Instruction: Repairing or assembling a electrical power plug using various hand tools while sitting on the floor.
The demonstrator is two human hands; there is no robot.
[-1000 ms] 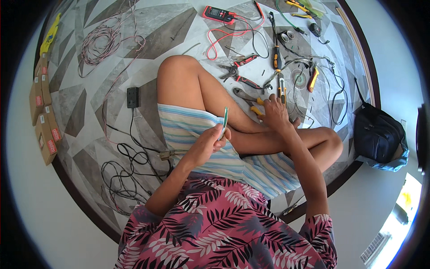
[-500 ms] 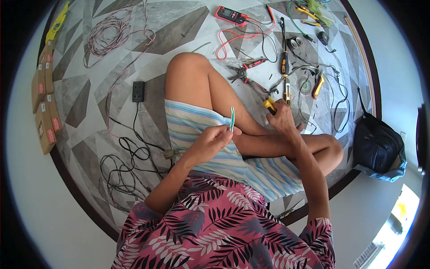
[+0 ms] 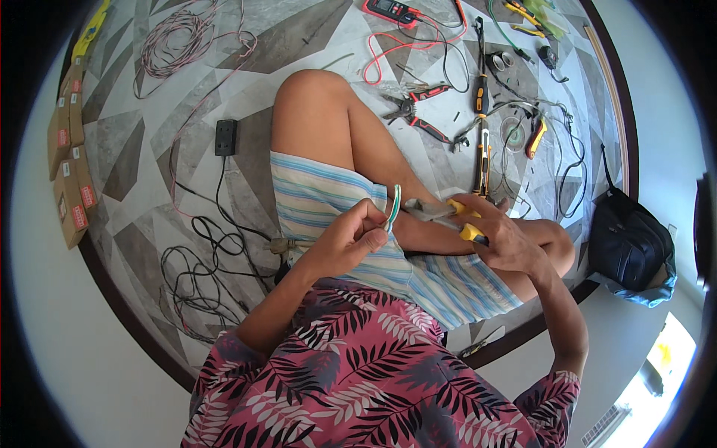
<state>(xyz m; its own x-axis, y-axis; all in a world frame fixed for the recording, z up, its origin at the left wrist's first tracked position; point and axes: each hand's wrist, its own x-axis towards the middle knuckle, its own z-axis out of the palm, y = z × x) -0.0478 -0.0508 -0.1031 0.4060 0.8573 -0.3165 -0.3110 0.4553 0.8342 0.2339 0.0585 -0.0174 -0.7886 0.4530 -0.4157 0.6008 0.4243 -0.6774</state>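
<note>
Between the thumb and fingers of my left hand [image 3: 351, 243] is a short piece of green and white wire [image 3: 396, 201], its free end pointing up and away over my lap. My right hand [image 3: 509, 243] grips yellow-handled pliers [image 3: 429, 211]. Their grey jaws, somewhat blurred, point left toward the wire and are a small gap from it. My fingers hide part of the pliers' handles.
Beyond my crossed legs lie red-and-black wire strippers [image 3: 408, 109], a screwdriver [image 3: 482, 97], a slim yellow-and-black tool [image 3: 484, 157], a yellow-red handled tool [image 3: 535, 140] and a red meter [image 3: 390, 10]. A black socket block [image 3: 225, 138] sits left; a black bag [image 3: 629, 239] right.
My right hand has lifted the pliers off the floor area and brought them left and nearer, jaws now turned toward the wire. My left hand keeps the wire, almost unmoved.
</note>
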